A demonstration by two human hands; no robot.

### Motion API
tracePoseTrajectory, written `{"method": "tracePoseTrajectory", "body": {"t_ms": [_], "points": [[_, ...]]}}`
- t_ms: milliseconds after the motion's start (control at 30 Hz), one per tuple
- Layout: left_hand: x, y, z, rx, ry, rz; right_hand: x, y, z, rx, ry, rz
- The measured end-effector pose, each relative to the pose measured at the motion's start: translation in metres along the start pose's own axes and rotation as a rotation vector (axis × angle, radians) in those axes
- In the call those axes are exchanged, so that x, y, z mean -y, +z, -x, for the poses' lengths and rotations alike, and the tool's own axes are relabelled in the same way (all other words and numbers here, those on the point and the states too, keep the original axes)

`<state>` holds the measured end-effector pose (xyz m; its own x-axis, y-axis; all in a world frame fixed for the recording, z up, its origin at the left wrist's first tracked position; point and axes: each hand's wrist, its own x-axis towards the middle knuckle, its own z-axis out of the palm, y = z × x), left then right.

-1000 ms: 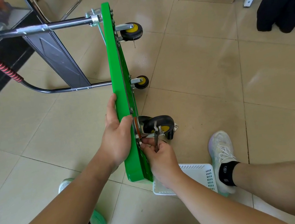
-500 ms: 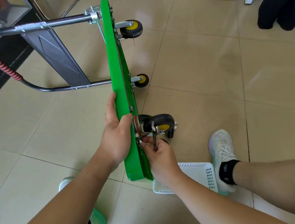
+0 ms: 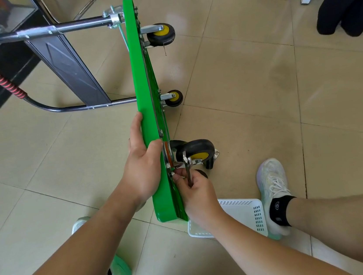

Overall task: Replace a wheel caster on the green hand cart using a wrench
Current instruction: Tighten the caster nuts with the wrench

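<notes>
1. Tiled floor (image 3: 248,78) carries the cart (image 3: 145,91), on edge between my hands.
2. My left hand (image 3: 143,167) grips its deck; I brace hard.
3. My right hand (image 3: 197,192) clutches the wrench (image 3: 188,170) against the caster (image 3: 197,150) just beyond it; I seat it squarely.

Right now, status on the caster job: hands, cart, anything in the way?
Left hand grips green cart, tipped on its side. Right hand holds wrench at near caster mount. White basket on floor beneath right forearm, not blocking.
</notes>
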<state>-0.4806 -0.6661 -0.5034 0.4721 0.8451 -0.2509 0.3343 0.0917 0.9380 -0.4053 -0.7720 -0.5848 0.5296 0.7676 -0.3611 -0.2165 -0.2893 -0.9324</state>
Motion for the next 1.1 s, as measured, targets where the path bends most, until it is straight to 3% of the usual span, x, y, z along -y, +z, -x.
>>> {"method": "tracePoseTrajectory", "body": {"t_ms": [300, 1100], "points": [[-0.0013, 0.0009, 0.0011, -0.004, -0.004, 0.001, 0.0041, -0.0001, -0.002, -0.035, 0.093, -0.086], [-0.0011, 0.0008, 0.0004, -0.002, 0.0, -0.005, 0.0073, 0.0012, -0.0018, -0.03, 0.1, -0.08]]}}
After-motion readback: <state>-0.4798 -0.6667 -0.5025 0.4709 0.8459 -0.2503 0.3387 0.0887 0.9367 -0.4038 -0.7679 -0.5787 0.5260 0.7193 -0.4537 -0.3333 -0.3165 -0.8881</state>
